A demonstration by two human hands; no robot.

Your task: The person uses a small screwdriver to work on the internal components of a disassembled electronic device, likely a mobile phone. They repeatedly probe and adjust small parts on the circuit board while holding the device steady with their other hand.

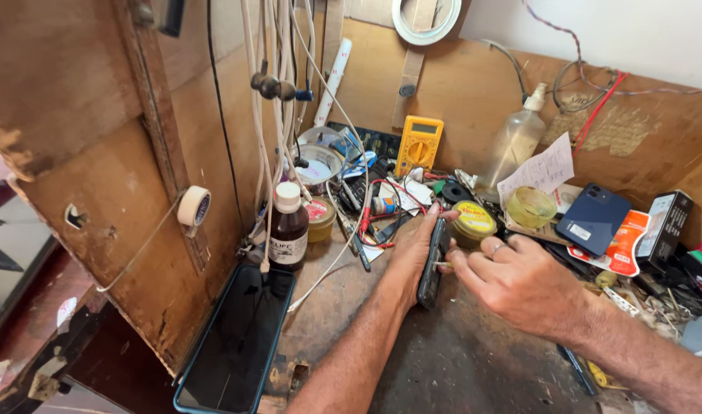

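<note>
Propped beside the left forearm lies a dark tablet (pixel 236 337), while the left hand (pixel 412 249) clamps a black phone (pixel 431 264) edge-up, steadying it for the right hand (pixel 512 280) pinching a thin tool (pixel 441 264) against it.

A dark phone screen (pixel 236 337) lies left of the left hand (pixel 412 249); a black box (pixel 668 222) stands beyond the right hand (pixel 520 284).

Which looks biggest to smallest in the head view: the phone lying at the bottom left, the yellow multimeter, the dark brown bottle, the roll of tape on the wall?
1. Phone, though it lies nearest the camera.
2. Dark brown bottle.
3. Yellow multimeter, close to the bottle and farther back, so unsure.
4. Roll of tape.
</note>
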